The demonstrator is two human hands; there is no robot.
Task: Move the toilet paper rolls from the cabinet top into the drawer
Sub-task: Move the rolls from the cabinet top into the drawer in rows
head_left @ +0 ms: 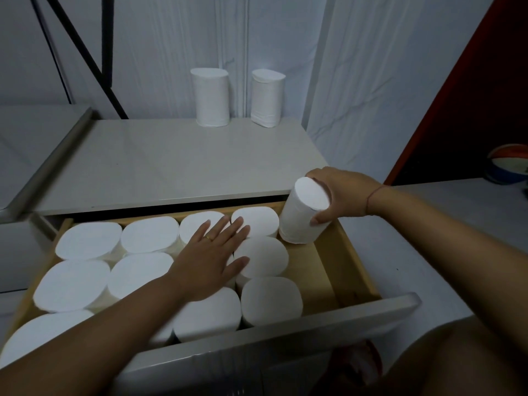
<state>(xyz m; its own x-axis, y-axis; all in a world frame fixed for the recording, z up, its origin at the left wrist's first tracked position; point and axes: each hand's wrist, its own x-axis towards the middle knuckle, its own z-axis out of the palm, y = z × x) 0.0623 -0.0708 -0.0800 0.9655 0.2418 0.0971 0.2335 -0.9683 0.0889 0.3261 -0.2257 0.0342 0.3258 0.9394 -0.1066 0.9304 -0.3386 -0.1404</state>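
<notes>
The open wooden drawer (353, 264) holds several white toilet paper rolls standing on end, such as one at the left back (88, 240). My right hand (340, 192) grips one roll (303, 215), tilted, at the drawer's back right corner. My left hand (213, 252) lies flat with spread fingers on the rolls in the middle of the drawer. Two more rolls stand upright at the back of the grey cabinet top (171, 167): a left one (211, 97) and a right one (267, 98).
A bare strip of drawer floor (311, 270) shows along the right side. The drawer's grey front panel (285, 335) is nearest me. Black metal legs (97, 52) lean at the back left. A coloured ball (511, 167) lies at the far right.
</notes>
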